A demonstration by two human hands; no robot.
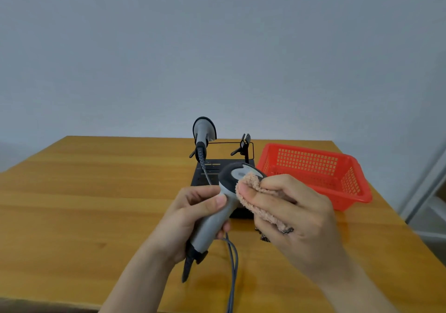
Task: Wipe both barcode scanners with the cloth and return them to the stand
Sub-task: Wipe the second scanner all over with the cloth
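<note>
Now, head view: the only camera, so every line below is read from it.
Left hand [190, 213]: wrapped round the grey handle of the held scanner, thumb across the top, fingers curled underneath.
Held scanner [214, 226]: lifted off the counter [84, 192] in the left hand. Its long axis runs from the butt by the left wrist up and away to the dark head, which leans toward the right hand.
Right hand [299, 213]: fingers and thumb curled on the cloth, pressing it to the scanner's head.
Cloth [252, 178]: bunched in the right hand, touching the head on the side nearest that hand, with a tail hanging below the palm.
Cables [233, 264]: trail down from under the left hand toward the person.
Second scanner [202, 131]: seated in the stand [210, 168], beyond the left hand's knuckles. Whether it has been wiped cannot be told.
Empty cradle [245, 143]: on the stand, just beyond the held scanner's head and the right hand's fingertips.
Basket [311, 151]: red, on the counter, off the outer side of the right hand.
Step, as judged: wiping the head of one scanner.
Relation that matters: the empty cradle lies almost along the scanner's own axis, so the left hand looks best placed to push it forward and seat it.
</note>
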